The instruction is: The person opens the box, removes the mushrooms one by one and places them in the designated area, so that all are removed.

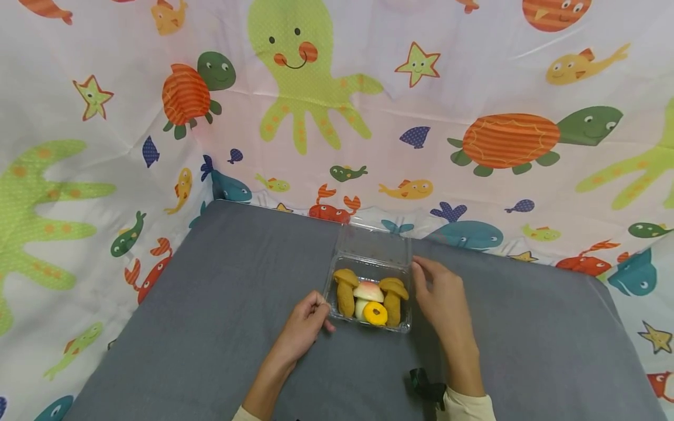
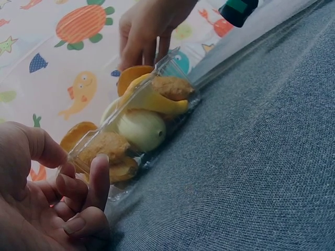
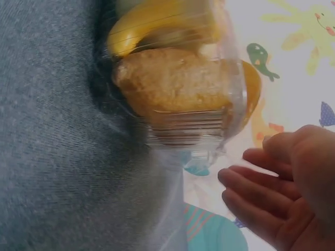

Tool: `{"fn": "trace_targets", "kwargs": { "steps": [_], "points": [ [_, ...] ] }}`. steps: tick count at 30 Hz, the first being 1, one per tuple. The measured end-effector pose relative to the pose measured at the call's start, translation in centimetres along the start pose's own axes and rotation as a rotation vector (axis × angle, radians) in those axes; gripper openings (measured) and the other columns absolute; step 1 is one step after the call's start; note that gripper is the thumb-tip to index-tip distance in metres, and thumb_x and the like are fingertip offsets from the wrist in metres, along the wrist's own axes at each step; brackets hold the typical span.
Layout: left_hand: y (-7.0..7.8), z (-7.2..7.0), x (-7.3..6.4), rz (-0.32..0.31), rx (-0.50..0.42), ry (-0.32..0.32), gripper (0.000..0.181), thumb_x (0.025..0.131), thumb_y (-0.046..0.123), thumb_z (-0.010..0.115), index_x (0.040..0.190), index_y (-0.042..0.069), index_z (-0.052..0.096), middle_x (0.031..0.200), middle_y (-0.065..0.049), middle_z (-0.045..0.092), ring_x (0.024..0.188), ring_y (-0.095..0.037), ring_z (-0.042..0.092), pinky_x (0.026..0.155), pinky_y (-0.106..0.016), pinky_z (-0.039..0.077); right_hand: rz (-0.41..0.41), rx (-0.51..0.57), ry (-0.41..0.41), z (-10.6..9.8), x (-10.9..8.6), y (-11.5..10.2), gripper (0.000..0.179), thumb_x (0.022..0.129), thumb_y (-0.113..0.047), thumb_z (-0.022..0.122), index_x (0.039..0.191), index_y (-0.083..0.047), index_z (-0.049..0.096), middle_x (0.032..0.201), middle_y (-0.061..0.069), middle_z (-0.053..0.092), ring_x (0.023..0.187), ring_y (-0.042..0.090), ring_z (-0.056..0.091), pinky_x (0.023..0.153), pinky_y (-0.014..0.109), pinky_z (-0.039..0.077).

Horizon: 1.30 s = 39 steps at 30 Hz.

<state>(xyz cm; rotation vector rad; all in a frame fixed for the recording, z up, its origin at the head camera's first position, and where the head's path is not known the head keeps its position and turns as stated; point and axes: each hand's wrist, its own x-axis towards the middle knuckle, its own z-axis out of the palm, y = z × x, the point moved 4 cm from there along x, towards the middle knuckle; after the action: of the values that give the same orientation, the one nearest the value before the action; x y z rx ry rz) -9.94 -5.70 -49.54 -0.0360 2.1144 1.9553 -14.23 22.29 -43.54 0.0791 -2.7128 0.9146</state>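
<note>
A clear plastic clamshell box (image 1: 404, 325) rests on the grey table, its hinged lid (image 1: 374, 244) raised and leaning back. Inside lie two brown toy mushrooms, one on the left (image 1: 346, 297) and one on the right (image 1: 393, 304). Between them are a pale mushroom with a pinkish cap (image 1: 368, 290) and a yellow piece with a round, dark-centred end (image 1: 375, 314). My left hand (image 1: 305, 320) pinches the box's left rim between thumb and index finger. Beside the right back edge is my right hand (image 1: 442, 298); its extended fingers (image 3: 256, 191) stand slightly apart from the plastic.
Grey cloth (image 1: 237, 292) covers the table. A curtain (image 1: 363, 161) printed with sea animals hangs along the back and left, close behind the raised lid. A black device (image 1: 425, 387) is strapped at the right wrist.
</note>
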Motion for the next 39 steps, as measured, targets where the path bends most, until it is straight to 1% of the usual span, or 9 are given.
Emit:
{"fn": "trace_targets", "kwargs": {
  "steps": [3, 10, 13, 21, 26, 32, 34, 37, 39],
  "points": [
    [0.0, 0.0, 0.0, -0.002, -0.001, 0.001, 0.015, 0.104, 0.013, 0.053, 0.091, 0.006, 0.053, 0.079, -0.011, 0.063, 0.078, -0.027, 0.071, 0.054, -0.021, 0.038, -0.037, 0.002, 0.017, -0.3, -0.1, -0.5, 0.035, 0.109, -0.028, 0.06, 0.133, -0.005, 0.071, 0.128, 0.016, 0.073, 0.114, 0.038, 0.072, 0.096, 0.057, 0.056],
    [0.1, -0.1, -0.1, -0.001, -0.013, -0.003, 0.016, 0.105, 0.014, 0.053, 0.091, 0.006, 0.053, 0.079, -0.011, 0.061, 0.08, -0.027, 0.072, 0.054, -0.021, 0.038, -0.179, 0.025, 0.071, -1.0, -0.2, -2.2, 0.031, 0.104, -0.02, 0.069, 0.132, -0.008, 0.073, 0.127, 0.01, 0.075, 0.114, 0.031, 0.073, 0.097, 0.053, 0.056],
    [0.2, -0.1, -0.2, -0.003, -0.012, -0.005, 0.016, 0.105, 0.014, 0.054, 0.091, 0.006, 0.053, 0.08, -0.011, 0.063, 0.08, -0.028, 0.072, 0.053, -0.021, 0.038, -0.209, 0.02, 0.083, -1.2, -0.3, -2.8, 0.03, 0.102, -0.018, 0.071, 0.13, -0.008, 0.074, 0.126, 0.009, 0.075, 0.115, 0.03, 0.073, 0.098, 0.051, 0.056],
    [0.1, 0.0, -0.2, -0.008, -0.003, -0.005, 0.016, 0.104, 0.013, 0.054, 0.09, 0.006, 0.053, 0.08, -0.011, 0.064, 0.078, -0.029, 0.071, 0.053, -0.021, 0.037, -0.23, 0.014, 0.073, -1.3, -0.6, -3.9, 0.032, 0.099, -0.015, 0.076, 0.13, -0.009, 0.074, 0.126, 0.009, 0.075, 0.115, 0.031, 0.072, 0.097, 0.052, 0.056],
    [0.3, -0.1, -0.1, 0.002, -0.006, -0.003, 0.016, 0.104, 0.013, 0.054, 0.09, 0.006, 0.053, 0.079, -0.011, 0.064, 0.078, -0.028, 0.072, 0.054, -0.021, 0.038, -0.297, 0.029, 0.055, -1.2, -0.7, -4.3, 0.037, 0.095, -0.013, 0.079, 0.132, -0.011, 0.073, 0.127, 0.008, 0.075, 0.115, 0.032, 0.073, 0.096, 0.053, 0.057],
    [0.4, -0.1, -0.2, -0.005, -0.004, -0.015, 0.017, 0.105, 0.015, 0.055, 0.091, 0.006, 0.054, 0.08, -0.013, 0.062, 0.08, -0.03, 0.071, 0.054, -0.022, 0.039, -0.368, 0.042, 0.017, -1.1, -1.1, -4.9, 0.042, 0.091, -0.013, 0.084, 0.132, -0.012, 0.074, 0.126, 0.006, 0.076, 0.115, 0.03, 0.073, 0.095, 0.049, 0.058],
    [0.4, -0.1, -0.2, -0.008, -0.005, -0.014, 0.017, 0.105, 0.015, 0.055, 0.091, 0.007, 0.054, 0.081, -0.013, 0.063, 0.08, -0.031, 0.071, 0.054, -0.022, 0.039, -0.386, 0.052, 0.002, -1.0, -1.2, -5.2, 0.043, 0.09, -0.013, 0.085, 0.132, -0.012, 0.074, 0.127, 0.005, 0.076, 0.11, 0.028, 0.075, 0.091, 0.047, 0.06],
    [0.3, -0.2, -0.2, -0.007, -0.006, -0.008, 0.016, 0.105, 0.015, 0.055, 0.09, 0.007, 0.054, 0.081, -0.013, 0.064, 0.08, -0.03, 0.072, 0.054, -0.022, 0.039, -0.403, 0.06, -0.025, -0.7, -1.3, -5.4, 0.044, 0.091, -0.015, 0.085, 0.133, -0.013, 0.074, 0.127, 0.004, 0.076, 0.09, 0.022, 0.074, 0.081, 0.044, 0.062],
    [0.3, -0.2, -0.1, -0.007, -0.004, -0.006, 0.016, 0.104, 0.014, 0.055, 0.09, 0.007, 0.054, 0.081, -0.013, 0.065, 0.079, -0.029, 0.071, 0.054, -0.022, 0.038, -0.415, 0.057, -0.037, -0.6, -1.4, -5.6, 0.043, 0.091, -0.015, 0.084, 0.133, -0.014, 0.074, 0.127, 0.004, 0.076, 0.089, 0.022, 0.074, 0.079, 0.043, 0.062]
  ]
}}
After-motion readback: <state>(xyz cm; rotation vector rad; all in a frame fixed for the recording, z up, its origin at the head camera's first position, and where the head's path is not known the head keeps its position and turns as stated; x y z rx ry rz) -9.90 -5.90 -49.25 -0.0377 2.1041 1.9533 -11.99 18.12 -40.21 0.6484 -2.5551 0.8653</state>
